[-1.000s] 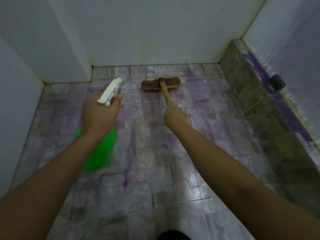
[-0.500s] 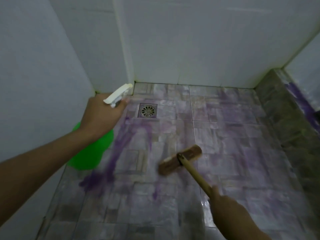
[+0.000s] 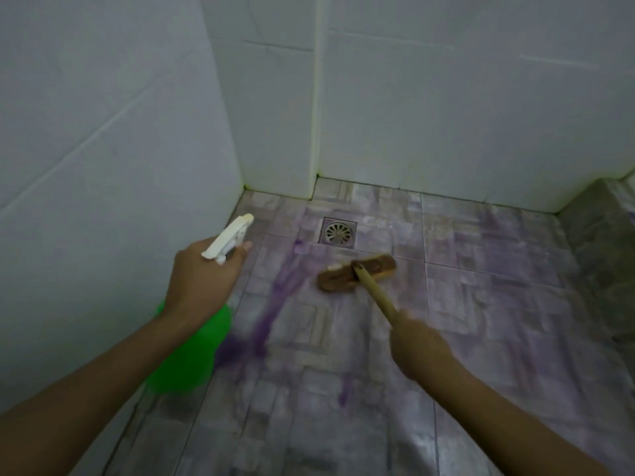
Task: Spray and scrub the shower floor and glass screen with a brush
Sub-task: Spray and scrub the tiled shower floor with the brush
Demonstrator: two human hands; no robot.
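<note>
My left hand (image 3: 201, 281) grips a green spray bottle (image 3: 187, 352) with a white trigger head, held above the left side of the shower floor (image 3: 481, 304), nozzle aimed toward the far corner. My right hand (image 3: 421, 347) is closed around the wooden handle of a long brush (image 3: 357, 273). The brown brush head rests on the tiles just in front of the square metal drain (image 3: 338, 231). Purple streaks of cleaner run across the floor left of the brush. The glass screen is not in view.
White tiled walls (image 3: 446, 115) close the floor at the back and on the left, with a boxed corner column (image 3: 275, 132) behind the drain. A raised grey ledge (image 3: 598, 269) borders the floor on the right. The tiles look wet and glossy.
The view swung left toward the drain corner. The brush head went from the back wall to mid-floor, then forward to just before the drain. The bottle stays raised in my left hand.
</note>
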